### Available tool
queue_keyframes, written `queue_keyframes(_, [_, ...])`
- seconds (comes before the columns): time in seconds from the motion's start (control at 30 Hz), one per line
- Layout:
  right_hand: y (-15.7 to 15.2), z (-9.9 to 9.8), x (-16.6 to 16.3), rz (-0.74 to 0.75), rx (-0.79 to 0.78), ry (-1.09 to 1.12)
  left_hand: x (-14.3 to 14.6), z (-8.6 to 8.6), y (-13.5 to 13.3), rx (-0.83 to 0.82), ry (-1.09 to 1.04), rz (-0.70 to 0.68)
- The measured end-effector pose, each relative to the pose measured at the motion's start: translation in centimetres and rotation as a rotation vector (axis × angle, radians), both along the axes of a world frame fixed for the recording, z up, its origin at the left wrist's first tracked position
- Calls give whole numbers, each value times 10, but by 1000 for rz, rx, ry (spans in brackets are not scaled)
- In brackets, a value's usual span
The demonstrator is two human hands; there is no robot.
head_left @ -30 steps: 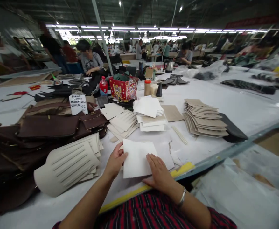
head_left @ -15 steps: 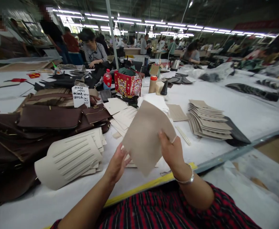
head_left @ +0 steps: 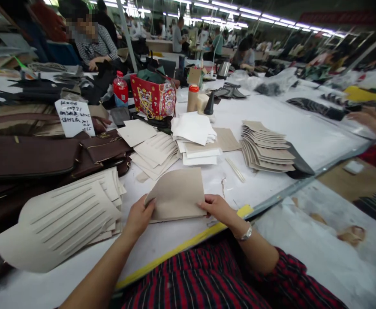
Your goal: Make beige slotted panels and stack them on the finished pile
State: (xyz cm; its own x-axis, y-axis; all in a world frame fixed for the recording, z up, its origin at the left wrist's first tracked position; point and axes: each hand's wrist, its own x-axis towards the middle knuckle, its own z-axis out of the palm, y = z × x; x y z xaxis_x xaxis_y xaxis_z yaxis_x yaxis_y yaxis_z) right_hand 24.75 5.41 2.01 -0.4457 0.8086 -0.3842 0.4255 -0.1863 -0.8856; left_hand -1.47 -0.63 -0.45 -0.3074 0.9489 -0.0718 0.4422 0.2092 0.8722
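A beige-grey sheet (head_left: 178, 193), one end rounded and curling up, is held low over the front of the white table (head_left: 155, 244). My left hand (head_left: 140, 215) pinches its left edge, thumb on top. At the opposite edge, my right hand (head_left: 219, 207) grips the lower right corner between thumb and fingers. Whether the sheet is leather or card I cannot tell. To the left lies a fanned pile of pale ribbed pieces (head_left: 68, 214). Stacked beige pieces (head_left: 266, 148) are to the right, beyond two thin white sticks (head_left: 235, 169).
Dark brown bags (head_left: 30, 156) with a handwritten card (head_left: 74, 118) fill the left. White sheets (head_left: 194, 128), a red patterned box (head_left: 154, 96), a red-capped bottle (head_left: 120, 90) and an orange-lidded jar (head_left: 193, 98) stand behind. Yellow tape (head_left: 181, 249) runs along the near edge. Another person's arm (head_left: 372, 122) shows at right.
The sheet has come down from a raised, tilted position to low over the table. My right hand has moved down to its lower corner; my left now grips its left edge. The view has shifted.
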Motion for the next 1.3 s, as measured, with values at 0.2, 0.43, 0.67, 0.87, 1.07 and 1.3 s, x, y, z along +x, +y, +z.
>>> queue_keyframes(0.2, [17, -15, 9, 194, 261, -383, 2, 1, 5, -143, -30, -42])
queue_keyframes(0.43, [29, -13, 10, 314, 352, -521, 5, 4, 7, -183, 56, -59])
queue_keyframes(0.67, [29, -10, 12, 366, 381, -545, 8, -2, 2, -198, 116, -56])
queue_keyframes(0.87, [30, -13, 16, 403, 420, -543, 10, -4, 0, -184, 165, -34])
queue_keyframes(1.07, [29, -14, 17, 454, 437, -580, 12, -7, 1, -206, 223, -34])
queue_keyframes(1.3, [23, -13, 15, 456, 499, -639, 11, -14, 0, -192, 194, -36])
